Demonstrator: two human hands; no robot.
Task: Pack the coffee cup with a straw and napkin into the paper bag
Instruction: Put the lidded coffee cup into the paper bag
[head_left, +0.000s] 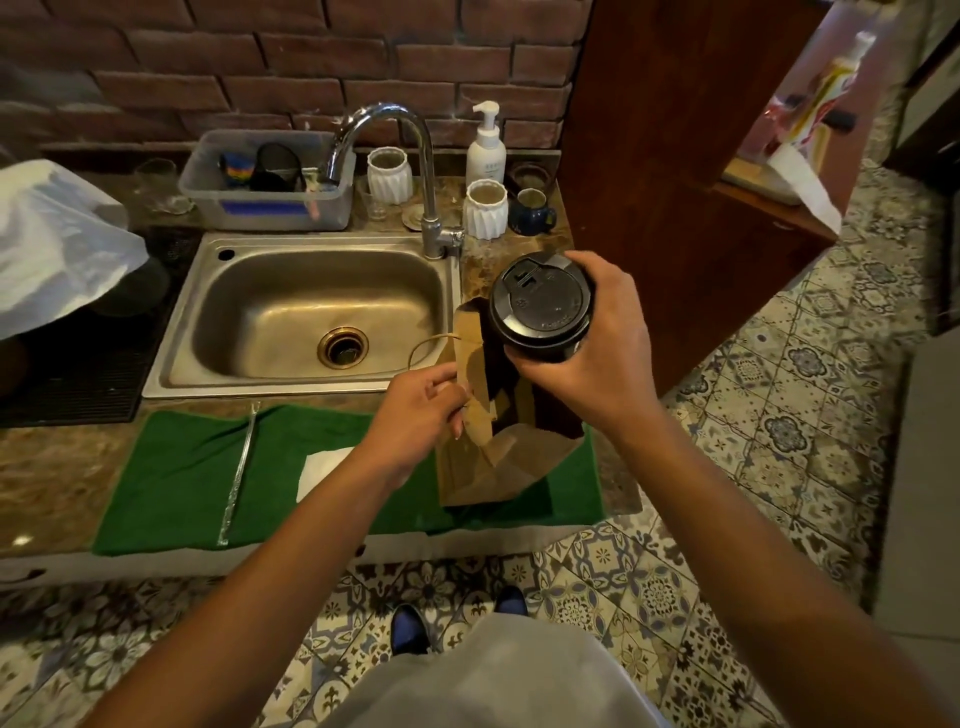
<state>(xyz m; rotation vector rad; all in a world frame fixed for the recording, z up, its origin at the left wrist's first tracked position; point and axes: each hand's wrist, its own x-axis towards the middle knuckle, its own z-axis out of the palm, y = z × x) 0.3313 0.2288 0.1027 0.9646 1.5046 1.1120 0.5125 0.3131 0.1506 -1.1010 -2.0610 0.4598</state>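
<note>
A brown paper bag (483, 467) stands open on a green towel (182, 478) at the counter's front. My left hand (423, 402) pinches the bag's left rim by its twine handle. My right hand (597, 343) grips a black coffee cup with a black lid (540, 306) and holds it right above the bag's mouth. A wrapped straw (239, 467) lies lengthwise on the towel's left part. A white napkin (319, 467) lies on the towel, partly hidden by my left forearm.
A steel sink (311, 312) with a tall tap (415, 171) lies behind the towel. White ribbed cups (485, 208), a soap pump bottle (487, 145), a blue mug (530, 210) and a plastic tub (270, 182) line the back. A wooden cabinet (675, 156) stands right.
</note>
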